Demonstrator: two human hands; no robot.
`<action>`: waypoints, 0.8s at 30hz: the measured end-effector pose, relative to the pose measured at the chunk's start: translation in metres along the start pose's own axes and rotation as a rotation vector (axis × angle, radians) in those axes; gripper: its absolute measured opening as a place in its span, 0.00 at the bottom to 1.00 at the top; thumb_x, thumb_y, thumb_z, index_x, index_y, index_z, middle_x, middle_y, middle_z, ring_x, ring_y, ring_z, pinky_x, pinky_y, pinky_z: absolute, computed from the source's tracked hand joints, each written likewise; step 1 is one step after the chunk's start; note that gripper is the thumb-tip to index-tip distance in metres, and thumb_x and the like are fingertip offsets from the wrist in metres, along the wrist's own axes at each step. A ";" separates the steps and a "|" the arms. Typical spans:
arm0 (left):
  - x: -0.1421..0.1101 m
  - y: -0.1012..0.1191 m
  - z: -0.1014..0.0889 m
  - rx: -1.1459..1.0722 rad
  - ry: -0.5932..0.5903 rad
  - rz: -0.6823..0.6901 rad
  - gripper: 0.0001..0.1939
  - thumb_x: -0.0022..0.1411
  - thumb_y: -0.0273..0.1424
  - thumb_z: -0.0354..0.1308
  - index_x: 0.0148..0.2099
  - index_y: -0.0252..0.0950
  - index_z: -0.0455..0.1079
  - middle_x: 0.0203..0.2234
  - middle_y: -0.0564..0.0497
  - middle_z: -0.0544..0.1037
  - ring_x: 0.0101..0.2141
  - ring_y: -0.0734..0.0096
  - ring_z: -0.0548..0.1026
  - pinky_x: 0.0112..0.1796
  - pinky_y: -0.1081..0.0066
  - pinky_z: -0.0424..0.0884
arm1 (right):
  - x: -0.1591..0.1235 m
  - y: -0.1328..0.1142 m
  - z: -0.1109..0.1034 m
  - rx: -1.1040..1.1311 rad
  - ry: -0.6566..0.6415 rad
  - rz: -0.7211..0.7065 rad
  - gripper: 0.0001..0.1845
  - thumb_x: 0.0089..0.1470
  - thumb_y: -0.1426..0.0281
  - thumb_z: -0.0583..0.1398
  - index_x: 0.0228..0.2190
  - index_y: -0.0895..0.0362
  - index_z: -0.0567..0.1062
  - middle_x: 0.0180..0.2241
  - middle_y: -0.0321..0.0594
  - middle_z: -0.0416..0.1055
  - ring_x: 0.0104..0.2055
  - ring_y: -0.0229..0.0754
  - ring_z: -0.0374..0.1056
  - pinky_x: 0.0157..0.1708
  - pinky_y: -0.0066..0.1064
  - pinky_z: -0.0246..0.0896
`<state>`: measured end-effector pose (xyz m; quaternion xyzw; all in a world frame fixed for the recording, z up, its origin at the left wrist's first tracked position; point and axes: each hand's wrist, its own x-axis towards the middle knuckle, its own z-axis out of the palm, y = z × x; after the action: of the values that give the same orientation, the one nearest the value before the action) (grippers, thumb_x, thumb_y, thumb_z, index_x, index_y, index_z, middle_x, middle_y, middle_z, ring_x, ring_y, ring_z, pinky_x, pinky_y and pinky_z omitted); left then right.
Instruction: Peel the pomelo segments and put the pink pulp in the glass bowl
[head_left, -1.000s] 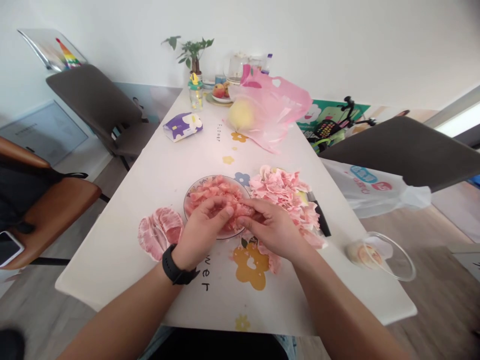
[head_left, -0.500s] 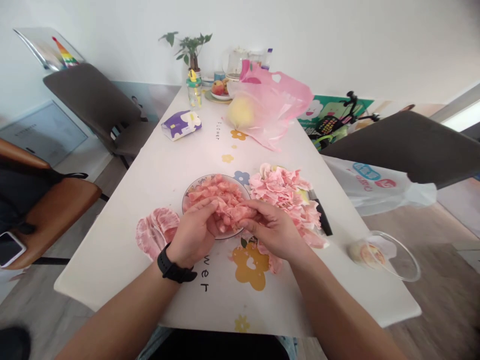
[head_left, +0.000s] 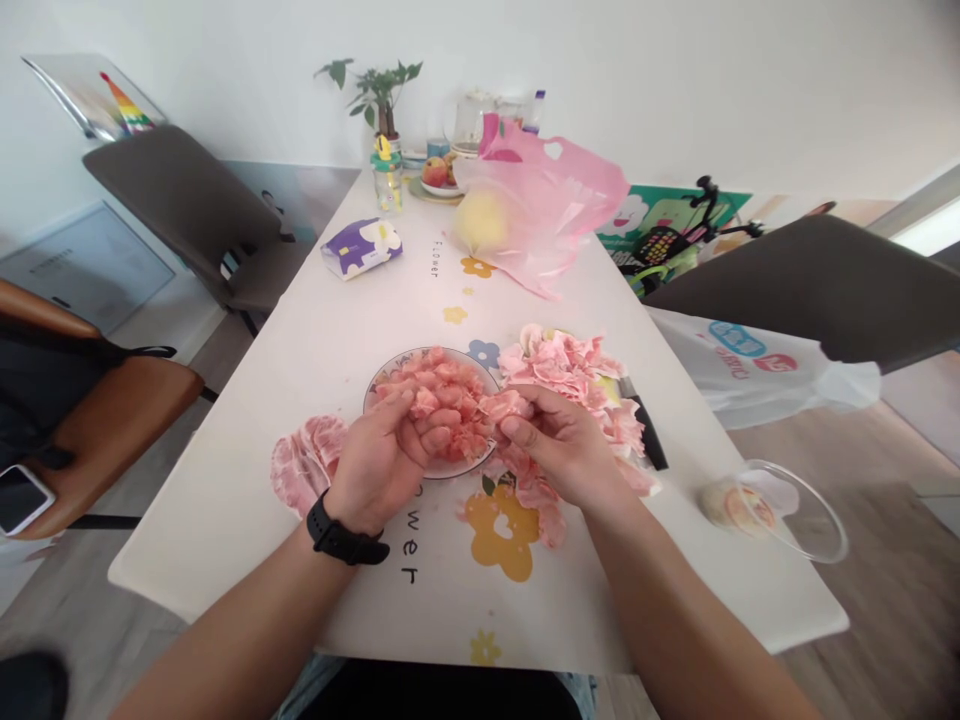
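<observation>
My right hand (head_left: 559, 440) pinches a piece of pink pomelo membrane (head_left: 504, 404) between thumb and fingers, over the right rim of a plate. My left hand (head_left: 386, 445), with a black watch (head_left: 341, 535) at its wrist, is palm up over the plate's left side, fingers loosely curled and apart from the thumb. Peeled pomelo flesh (head_left: 454, 385) is heaped on the patterned plate (head_left: 382, 372). Left of it lies an unpeeled pomelo section (head_left: 304, 460), partly behind my left hand. A pile of torn pink membranes (head_left: 559, 365) spreads to the right.
A black knife handle (head_left: 646, 435) sticks out beside the membranes. A clear round container (head_left: 772, 510) stands near the right edge. Farther back are a tissue pack (head_left: 362, 248), a pink plastic bag (head_left: 544, 200) with a yellow fruit (head_left: 480, 222), and a cup (head_left: 388, 180).
My hands have drawn apart. The left has come away from the pinched piece and opened, while the right has shifted slightly right and up, still gripping membrane.
</observation>
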<state>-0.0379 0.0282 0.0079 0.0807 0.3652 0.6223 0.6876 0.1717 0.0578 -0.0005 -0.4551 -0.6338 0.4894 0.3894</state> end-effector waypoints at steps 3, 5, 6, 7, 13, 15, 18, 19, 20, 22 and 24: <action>0.000 0.002 -0.001 0.014 -0.013 0.009 0.04 0.69 0.27 0.60 0.41 0.34 0.77 0.33 0.46 0.85 0.32 0.68 0.85 0.32 0.75 0.81 | 0.002 0.000 0.000 0.071 -0.012 0.032 0.25 0.56 0.48 0.69 0.47 0.53 0.81 0.26 0.33 0.71 0.26 0.40 0.69 0.24 0.33 0.68; 0.000 0.003 -0.003 0.020 -0.022 0.029 0.03 0.65 0.25 0.63 0.41 0.35 0.77 0.36 0.47 0.86 0.37 0.66 0.86 0.34 0.75 0.82 | 0.002 0.002 0.000 0.072 -0.010 0.043 0.25 0.56 0.49 0.69 0.46 0.53 0.80 0.26 0.32 0.70 0.26 0.39 0.67 0.24 0.32 0.66; -0.001 0.003 -0.003 0.022 -0.028 0.039 0.03 0.64 0.24 0.64 0.41 0.35 0.77 0.38 0.47 0.86 0.39 0.65 0.86 0.35 0.75 0.82 | 0.002 0.002 0.000 0.070 -0.006 0.043 0.24 0.56 0.49 0.69 0.46 0.53 0.80 0.27 0.33 0.70 0.27 0.40 0.67 0.25 0.32 0.67; -0.001 0.003 -0.004 0.023 -0.034 0.045 0.04 0.63 0.23 0.65 0.40 0.35 0.77 0.39 0.47 0.86 0.41 0.64 0.87 0.36 0.74 0.83 | 0.002 0.002 0.001 0.071 -0.002 0.040 0.23 0.57 0.50 0.69 0.46 0.53 0.79 0.28 0.33 0.71 0.28 0.40 0.69 0.26 0.33 0.68; -0.002 -0.001 -0.005 0.048 -0.069 0.024 0.03 0.63 0.25 0.65 0.35 0.35 0.75 0.39 0.45 0.86 0.42 0.60 0.86 0.38 0.69 0.82 | 0.001 -0.004 0.009 0.136 0.057 0.050 0.22 0.63 0.56 0.63 0.55 0.48 0.72 0.25 0.27 0.66 0.23 0.38 0.66 0.22 0.30 0.65; -0.002 -0.003 -0.004 0.069 -0.066 0.022 0.03 0.63 0.26 0.65 0.35 0.35 0.74 0.40 0.45 0.85 0.39 0.66 0.84 0.36 0.72 0.79 | 0.003 -0.003 0.013 0.110 0.042 0.088 0.18 0.62 0.53 0.62 0.48 0.50 0.77 0.24 0.28 0.65 0.22 0.37 0.64 0.21 0.30 0.63; -0.002 -0.004 -0.004 0.063 -0.062 0.027 0.04 0.62 0.26 0.67 0.37 0.36 0.74 0.39 0.48 0.85 0.33 0.74 0.81 0.33 0.76 0.76 | 0.009 0.002 0.020 0.082 0.026 0.136 0.21 0.60 0.47 0.63 0.36 0.52 0.78 0.22 0.30 0.65 0.21 0.38 0.63 0.21 0.30 0.62; -0.001 -0.004 -0.004 0.063 -0.060 0.037 0.04 0.62 0.26 0.67 0.38 0.36 0.74 0.39 0.49 0.85 0.33 0.75 0.80 0.33 0.76 0.75 | 0.011 0.003 0.021 0.067 0.033 0.140 0.22 0.60 0.46 0.63 0.34 0.53 0.78 0.22 0.31 0.65 0.22 0.38 0.63 0.22 0.31 0.62; 0.000 -0.004 -0.005 0.071 -0.056 0.059 0.05 0.61 0.26 0.68 0.38 0.36 0.74 0.39 0.49 0.85 0.32 0.76 0.79 0.33 0.76 0.75 | 0.014 0.004 0.023 0.047 0.047 0.133 0.23 0.61 0.46 0.63 0.32 0.53 0.77 0.21 0.31 0.65 0.22 0.38 0.63 0.23 0.31 0.61; 0.001 -0.003 -0.006 0.095 -0.030 0.148 0.07 0.61 0.26 0.69 0.39 0.37 0.74 0.38 0.51 0.84 0.34 0.76 0.79 0.36 0.76 0.76 | 0.017 0.004 0.024 -0.017 0.081 0.101 0.23 0.62 0.47 0.62 0.29 0.53 0.76 0.22 0.31 0.65 0.24 0.38 0.62 0.26 0.31 0.61; 0.002 -0.002 -0.007 0.108 0.000 0.244 0.08 0.60 0.25 0.70 0.39 0.37 0.74 0.36 0.54 0.83 0.36 0.76 0.80 0.42 0.74 0.77 | 0.020 0.000 0.024 -0.091 0.120 0.070 0.23 0.63 0.50 0.61 0.25 0.54 0.73 0.21 0.32 0.64 0.25 0.38 0.62 0.27 0.31 0.60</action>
<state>-0.0408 0.0275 0.0013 0.1614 0.3854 0.6807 0.6017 0.1435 0.0701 -0.0044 -0.5226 -0.6146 0.4454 0.3884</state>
